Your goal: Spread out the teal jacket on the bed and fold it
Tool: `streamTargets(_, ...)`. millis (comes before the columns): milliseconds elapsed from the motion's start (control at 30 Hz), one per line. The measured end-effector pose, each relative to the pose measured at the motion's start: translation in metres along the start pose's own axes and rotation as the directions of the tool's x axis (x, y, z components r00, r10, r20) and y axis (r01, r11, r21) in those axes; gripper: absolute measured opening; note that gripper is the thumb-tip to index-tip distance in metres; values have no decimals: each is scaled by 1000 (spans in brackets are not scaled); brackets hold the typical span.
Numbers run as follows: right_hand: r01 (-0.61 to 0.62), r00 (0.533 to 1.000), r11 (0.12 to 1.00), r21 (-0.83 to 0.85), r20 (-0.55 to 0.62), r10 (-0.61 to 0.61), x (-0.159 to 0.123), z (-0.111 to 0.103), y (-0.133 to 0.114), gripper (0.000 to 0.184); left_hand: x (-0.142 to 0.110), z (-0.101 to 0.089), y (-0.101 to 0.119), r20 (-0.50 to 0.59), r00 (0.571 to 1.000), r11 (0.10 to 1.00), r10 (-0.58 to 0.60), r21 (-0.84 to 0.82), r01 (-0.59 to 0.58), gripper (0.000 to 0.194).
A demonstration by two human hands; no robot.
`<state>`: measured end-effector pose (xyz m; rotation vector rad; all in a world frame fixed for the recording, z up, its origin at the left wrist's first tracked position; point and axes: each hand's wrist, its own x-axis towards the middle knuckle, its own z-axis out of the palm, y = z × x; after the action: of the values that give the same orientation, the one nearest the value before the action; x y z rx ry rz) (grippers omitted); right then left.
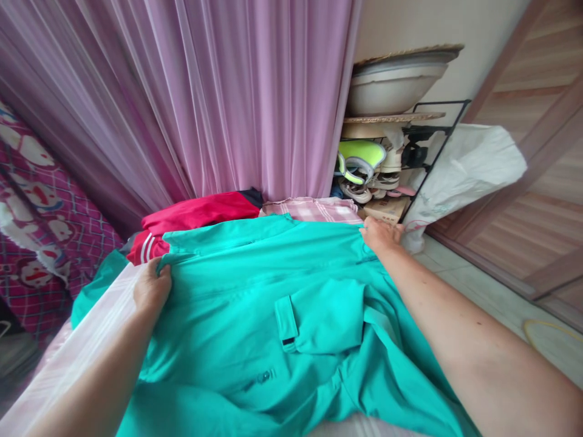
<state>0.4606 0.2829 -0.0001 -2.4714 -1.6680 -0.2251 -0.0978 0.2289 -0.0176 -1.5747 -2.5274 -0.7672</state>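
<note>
A turquoise shirt point(255, 303) with a chest pocket and a button lies spread over a pale pink surface point(77, 352). My left hand point(152, 286) is closed on the shirt's left shoulder edge. My right hand point(381, 233) is closed on its far right edge. Both arms stretch forward across the cloth. Just beyond the shirt lie a red garment with white stripes point(195, 215) and a pink checked cloth point(314, 209).
A pink sheer curtain point(204, 91) hangs behind. A black rack point(410, 152) at the right holds shoes, with a metal basin point(396, 82) on top. A white sack point(464, 167) leans against a wooden door point(537, 182). A patterned cloth point(40, 230) is at the left.
</note>
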Motion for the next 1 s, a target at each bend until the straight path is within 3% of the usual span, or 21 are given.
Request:
streamTargets(100,82,996,997,7,-23,-82,-16,1,-5,38,-13,8,2,16,1000,1000,-12,-12,12,55)
streamTargets(200,256,964,962,93,-93,-247,-49,-7,-14,45,-44,10,-5,-16,988,988,152,33,-151,62)
streamTargets(233,301,954,941,156,-51,-297,-64,-10,-16,47,-58,9,-7,-3,968,967,251,47,-251,60)
streamTargets(300,326,909,889,321,152,-388,-95,-13,-20,52,-90,9,-13,68,888,886,455,58,-459,54)
streamTargets(400,330,772,820,467,365,-520,-137,-13,-19,61,-135,12,-23,217,765,773,606,64,-631,49)
streamTargets(500,360,715,805,471,415,-563,-163,-17,-13,62,-163,14,-30,274,760,767,590,105,-633,54)
streamTargets(600,415,632,792,448,484,-605,-178,-31,-3,47,-170,11,-29,298,778,783,553,134,-607,58)
streamTargets(767,522,383,770,368,705,-597,-202,-66,14,31,-169,1,-14,389,781,803,489,150,-577,60)
streamTargets(900,562,213,733,383,790,-575,-223,-82,23,36,-182,-6,-8,422,791,824,444,154,-545,68)
streamTargets(967,569,189,737,365,814,-549,-228,-85,29,43,-194,-11,-11,403,781,816,476,129,-564,68)
streamTargets(1000,559,206,755,343,825,-527,-228,-85,33,47,-200,-14,-13,398,770,806,498,115,-580,67)
